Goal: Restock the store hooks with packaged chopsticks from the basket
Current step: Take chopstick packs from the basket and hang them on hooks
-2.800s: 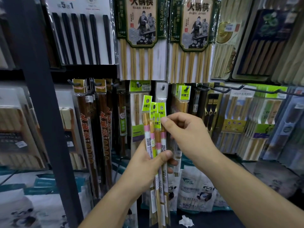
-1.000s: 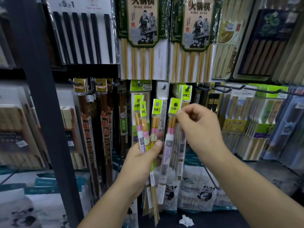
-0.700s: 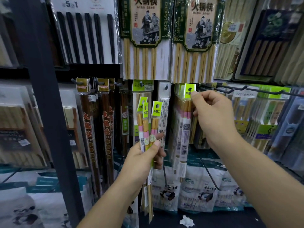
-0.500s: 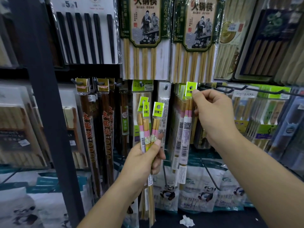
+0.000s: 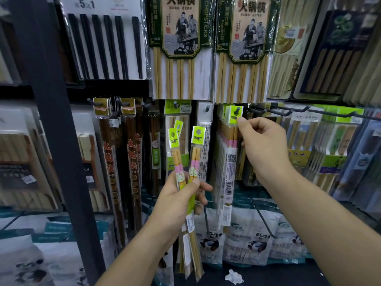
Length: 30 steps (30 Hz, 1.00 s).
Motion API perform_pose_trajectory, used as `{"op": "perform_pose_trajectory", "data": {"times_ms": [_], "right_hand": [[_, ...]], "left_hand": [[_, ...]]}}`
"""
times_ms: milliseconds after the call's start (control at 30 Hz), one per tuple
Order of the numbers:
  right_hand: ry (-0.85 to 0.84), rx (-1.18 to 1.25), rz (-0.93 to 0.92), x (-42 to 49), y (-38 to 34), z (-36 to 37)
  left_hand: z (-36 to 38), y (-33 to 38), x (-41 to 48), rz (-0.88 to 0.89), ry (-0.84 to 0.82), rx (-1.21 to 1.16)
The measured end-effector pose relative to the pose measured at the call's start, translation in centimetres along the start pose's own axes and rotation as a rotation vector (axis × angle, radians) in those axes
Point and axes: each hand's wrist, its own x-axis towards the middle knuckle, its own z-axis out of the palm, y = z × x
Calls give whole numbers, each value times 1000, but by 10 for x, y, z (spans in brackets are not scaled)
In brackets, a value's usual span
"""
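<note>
The right hand is up at the middle hook. Its grip is nearly closed, with thumb and forefinger tips pinching the lower corner of the green header of one chopstick pack. The dark tip of the hook shows through the hole in that header, so the pack appears to be threaded on, at the front of a tight row of similar packs. It hangs straight down, just right of a white pack on the neighbouring hook.

The left hand is lower, nearer and to the left. Its grip is closed round the spare packs, thumb across the front and fingers behind, with three green headers fanned apart above. The basket is not in view.

The main risk, as I judge it, is letting go too soon. The header sits close to the hook's tip, and the crowded row behind may push it forward, so the pack could slide off and drop to the shelf below. Pushing it back hard could crumple the thin header or tear its hole. The spare packs are slick and splayed, held by one thumb, so one could slip out while attention is on the hook. The bare hooks jutting out to the right could catch the right forearm as it draws back.
</note>
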Motion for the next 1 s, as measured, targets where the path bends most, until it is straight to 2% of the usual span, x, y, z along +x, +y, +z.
{"op": "perform_pose_trajectory", "data": {"times_ms": [167,333,500,733,900,1000], "right_hand": [[-1,11,29,-17,1,-2],[-200,-10,-22,-44,-7,4],[-271,-7,-4,-49,-10,9],[-139,162,59,-19,-26,-2],[-101,133,50,-5,-26,-4],[-96,151,62,-2,-21,-4]], "left_hand": [[-1,-2,0,33,-22,44],[1,0,1,46,-53,37],[5,-5,0,34,-100,-20],[-5,-8,4,34,32,133],[0,0,1,-8,-3,-28],[0,4,0,-44,-25,-47]]}}
